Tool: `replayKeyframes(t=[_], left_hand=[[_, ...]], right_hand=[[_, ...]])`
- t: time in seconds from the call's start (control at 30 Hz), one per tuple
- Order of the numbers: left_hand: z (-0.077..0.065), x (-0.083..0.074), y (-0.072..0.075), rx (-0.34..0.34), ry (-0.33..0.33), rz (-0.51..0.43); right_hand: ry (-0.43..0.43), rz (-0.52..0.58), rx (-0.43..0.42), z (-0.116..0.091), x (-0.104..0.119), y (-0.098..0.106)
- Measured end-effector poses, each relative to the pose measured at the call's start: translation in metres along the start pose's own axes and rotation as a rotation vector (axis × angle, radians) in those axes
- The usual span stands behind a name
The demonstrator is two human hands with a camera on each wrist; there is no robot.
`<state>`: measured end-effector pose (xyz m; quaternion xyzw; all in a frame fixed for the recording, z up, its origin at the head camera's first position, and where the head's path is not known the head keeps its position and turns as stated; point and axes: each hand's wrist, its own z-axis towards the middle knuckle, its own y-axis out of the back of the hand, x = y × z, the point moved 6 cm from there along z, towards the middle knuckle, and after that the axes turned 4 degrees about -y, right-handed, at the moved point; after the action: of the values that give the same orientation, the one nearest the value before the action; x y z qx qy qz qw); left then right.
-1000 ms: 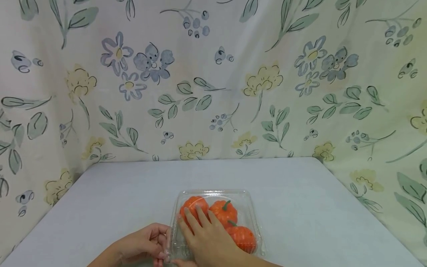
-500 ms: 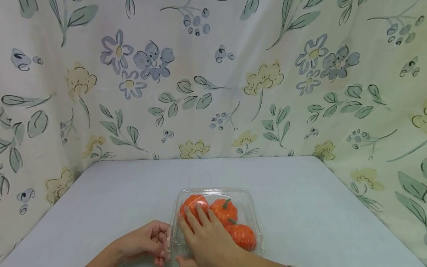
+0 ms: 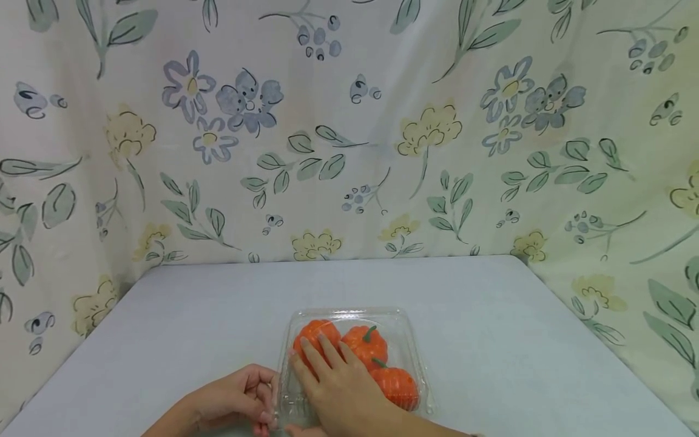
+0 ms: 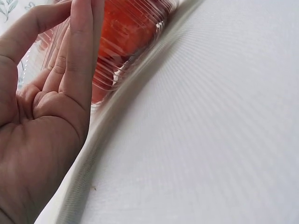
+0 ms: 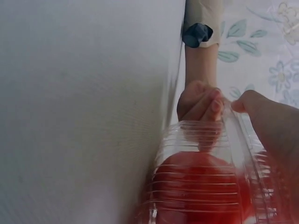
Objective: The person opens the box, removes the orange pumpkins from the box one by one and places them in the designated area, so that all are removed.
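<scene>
A clear plastic clamshell container (image 3: 349, 313) sits near the front of the table, with three small orange pumpkins inside. One pumpkin (image 3: 317, 331) is at the back left, another pumpkin (image 3: 364, 347) with a green stem beside it, and the third pumpkin (image 3: 398, 388) at the front right. My right hand (image 3: 346, 388) lies over the lid with its fingers straight and spread, partly covering the left pumpkin; its thumb touches the front rim. At the front left corner, my left hand (image 3: 240, 391) pinches the container's edge between thumb and fingers. Ribbed container walls (image 5: 196, 182) show in the right wrist view.
The white-covered table (image 3: 207, 321) extends around the container, its near edge (image 4: 107, 121) running close to the left hand. Behind and at both sides hangs a floral curtain (image 3: 338, 200). A pale sleeve (image 5: 203, 14) covers the left forearm in the right wrist view.
</scene>
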<state>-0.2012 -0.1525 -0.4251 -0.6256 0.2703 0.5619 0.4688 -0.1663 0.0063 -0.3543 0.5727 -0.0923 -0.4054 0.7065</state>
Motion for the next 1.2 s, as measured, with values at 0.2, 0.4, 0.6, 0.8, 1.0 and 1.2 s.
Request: replayKeyframes(t=[0.2, 0.4, 0.6, 0.8, 1.0, 1.2], left_hand=[[0.0, 0.005, 0.002, -0.005, 0.004, -0.013], [-0.001, 0.01, 0.003, 0.014, -0.015, -0.034], [-0.001, 0.009, 0.001, 0.029, -0.025, -0.05], [0.0, 0.008, 0.001, 0.018, -0.01, -0.054], [-0.001, 0.009, 0.002, 0.007, 0.015, -0.054], [-0.002, 0.01, 0.003, -0.007, 0.043, -0.05]], right_hand=[[-0.014, 0.058, 0.067, -0.002, -0.004, -0.001], [0.007, 0.117, 0.037, -0.005, -0.007, 0.001], [0.028, 0.168, 0.011, -0.01, -0.013, 0.002], [0.059, 0.182, -0.065, -0.016, -0.021, 0.008], [0.061, 0.254, -0.08, -0.027, -0.033, 0.007], [0.069, 0.374, -0.053, -0.038, -0.048, 0.007]])
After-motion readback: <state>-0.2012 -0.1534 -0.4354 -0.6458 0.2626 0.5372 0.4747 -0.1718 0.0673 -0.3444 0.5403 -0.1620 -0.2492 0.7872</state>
